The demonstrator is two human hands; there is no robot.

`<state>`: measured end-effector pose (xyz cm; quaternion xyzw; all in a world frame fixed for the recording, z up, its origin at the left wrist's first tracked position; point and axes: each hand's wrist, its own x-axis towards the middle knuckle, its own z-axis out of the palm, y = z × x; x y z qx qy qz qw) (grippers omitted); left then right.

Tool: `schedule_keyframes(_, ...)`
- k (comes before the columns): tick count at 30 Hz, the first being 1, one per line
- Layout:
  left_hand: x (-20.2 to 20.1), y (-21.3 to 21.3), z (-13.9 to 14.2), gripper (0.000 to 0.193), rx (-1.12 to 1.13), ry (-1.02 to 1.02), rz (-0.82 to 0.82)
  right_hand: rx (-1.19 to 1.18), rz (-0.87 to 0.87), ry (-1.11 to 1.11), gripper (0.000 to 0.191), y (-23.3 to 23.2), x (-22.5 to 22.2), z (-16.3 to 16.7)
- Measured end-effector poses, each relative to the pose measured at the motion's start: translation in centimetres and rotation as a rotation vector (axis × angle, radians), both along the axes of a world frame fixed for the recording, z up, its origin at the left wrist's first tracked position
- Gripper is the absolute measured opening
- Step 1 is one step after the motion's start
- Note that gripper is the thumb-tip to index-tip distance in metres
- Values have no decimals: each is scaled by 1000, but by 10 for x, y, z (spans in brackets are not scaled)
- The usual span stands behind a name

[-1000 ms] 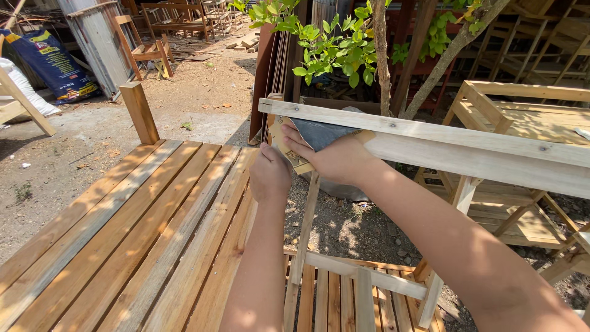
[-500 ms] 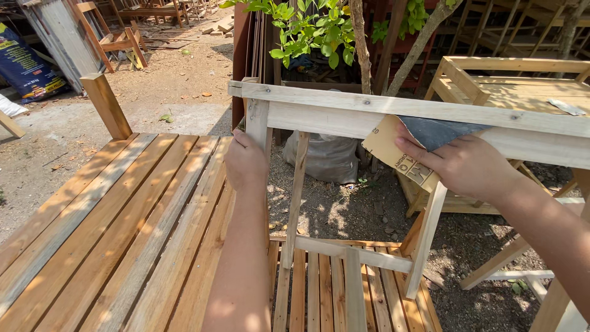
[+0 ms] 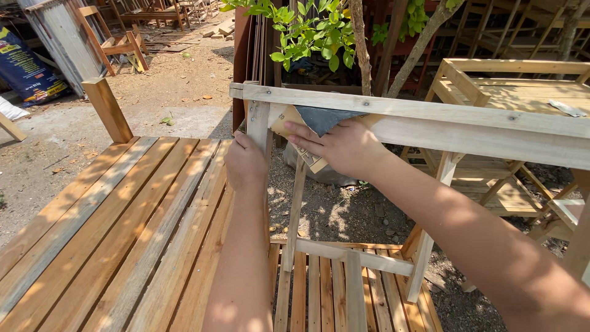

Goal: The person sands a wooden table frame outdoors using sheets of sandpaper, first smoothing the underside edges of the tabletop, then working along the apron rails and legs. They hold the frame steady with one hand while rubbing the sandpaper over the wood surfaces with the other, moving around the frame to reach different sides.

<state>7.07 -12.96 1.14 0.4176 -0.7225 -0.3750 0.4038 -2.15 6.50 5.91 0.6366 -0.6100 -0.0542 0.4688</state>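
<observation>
We press folded sandpaper (image 3: 307,126) w/ right hand (image 3: 344,147) flat against the rail (image 3: 430,123), which runs left-right, near its left end, while left hand (image 3: 246,163) grips the post (image 3: 258,120) just beside.

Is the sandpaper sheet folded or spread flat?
Folded. The sandpaper is bent over the wooden rail: its dark gritty side shows above, its tan backing hangs below, pressed by the right hand.
</observation>
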Motion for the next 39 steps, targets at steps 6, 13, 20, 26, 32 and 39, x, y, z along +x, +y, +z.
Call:
schedule_keyframes(6,2,7,4,67,8,-28,-3,33,-304,15,94,150,-9,-1)
schedule_keyframes(13,0,7,4,65,3,-20,17,223,-586,196,89,113,-13,-5)
schedule_keyframes(20,-2,-1,1,66,-24,51,16,69,-283,35,67,-15,-1,-12)
schedule_keyframes(26,-1,4,4,68,27,-18,8,-117,-121,148,72,81,-22,-15)
schedule_keyframes(32,1,13,11,69,26,-29,0,362,-750,165,92,177,-33,-10)
schedule_keyframes(39,2,12,11,69,-7,-9,-11,200,-426,216,83,52,-10,3)
